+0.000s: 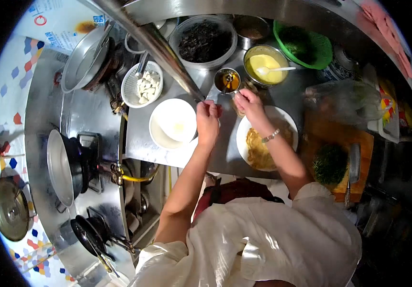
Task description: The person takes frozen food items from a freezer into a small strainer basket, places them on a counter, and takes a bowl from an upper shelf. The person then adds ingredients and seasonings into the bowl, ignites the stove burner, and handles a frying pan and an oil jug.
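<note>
My left hand (208, 122) is closed beside the white bowl (157, 136), its fingers curled; a bit of red shows at its edge, but what it holds is hidden. My right hand (251, 106) is closed in a pinch just below a small metal cup (219, 90) of orange-brown liquid with a spoon in it. What sits between those fingers is too small to tell. Under my right wrist, a white plate (286, 116) holds a flat golden-brown food (259, 149). A pale liquid is in the white bowl.
At the back stand a tub of dark shreds (205, 43), a bowl of yellow mixture (265, 62) and a green basket (324, 50). A white colander (130, 91) holds pale cubes. A cleaver (354, 162) lies on a cutting board (362, 143); pans and burners line the left.
</note>
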`<state>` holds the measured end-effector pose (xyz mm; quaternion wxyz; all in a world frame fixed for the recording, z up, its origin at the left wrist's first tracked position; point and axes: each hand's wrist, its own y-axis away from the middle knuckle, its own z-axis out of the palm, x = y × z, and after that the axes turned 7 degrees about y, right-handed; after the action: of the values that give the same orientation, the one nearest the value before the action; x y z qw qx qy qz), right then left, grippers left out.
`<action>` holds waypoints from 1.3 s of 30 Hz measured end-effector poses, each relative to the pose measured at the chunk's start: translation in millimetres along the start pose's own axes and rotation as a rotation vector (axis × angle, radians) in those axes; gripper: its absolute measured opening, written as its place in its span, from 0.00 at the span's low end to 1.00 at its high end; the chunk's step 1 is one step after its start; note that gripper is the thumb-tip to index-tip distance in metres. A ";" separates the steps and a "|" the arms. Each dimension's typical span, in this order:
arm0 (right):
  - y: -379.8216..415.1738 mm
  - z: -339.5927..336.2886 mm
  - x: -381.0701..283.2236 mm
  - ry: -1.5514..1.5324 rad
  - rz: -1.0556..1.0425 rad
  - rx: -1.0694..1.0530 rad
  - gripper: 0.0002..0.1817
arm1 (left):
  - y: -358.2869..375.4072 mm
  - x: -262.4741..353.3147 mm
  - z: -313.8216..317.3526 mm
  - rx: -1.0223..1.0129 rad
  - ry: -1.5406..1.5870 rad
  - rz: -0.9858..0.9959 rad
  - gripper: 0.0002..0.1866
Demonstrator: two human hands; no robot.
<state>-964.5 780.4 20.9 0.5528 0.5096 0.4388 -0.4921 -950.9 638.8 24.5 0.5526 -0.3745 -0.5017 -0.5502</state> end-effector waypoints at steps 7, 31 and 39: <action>52.4 38.3 8.8 0.250 -0.022 -0.020 0.10 | 46.3 38.1 -21.0 -0.076 -0.287 0.072 0.09; 86.5 87.0 -28.3 0.563 -0.346 -0.200 0.10 | 100.6 82.8 -97.2 0.195 0.203 -0.119 0.04; 80.0 90.0 -16.6 0.475 -0.287 -0.181 0.09 | 101.7 88.3 -112.2 0.198 0.167 -0.043 0.05</action>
<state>-888.8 692.1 56.4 0.4023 0.4919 0.6657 -0.3911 -844.4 521.5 99.7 0.6147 -0.2601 -0.5138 -0.5390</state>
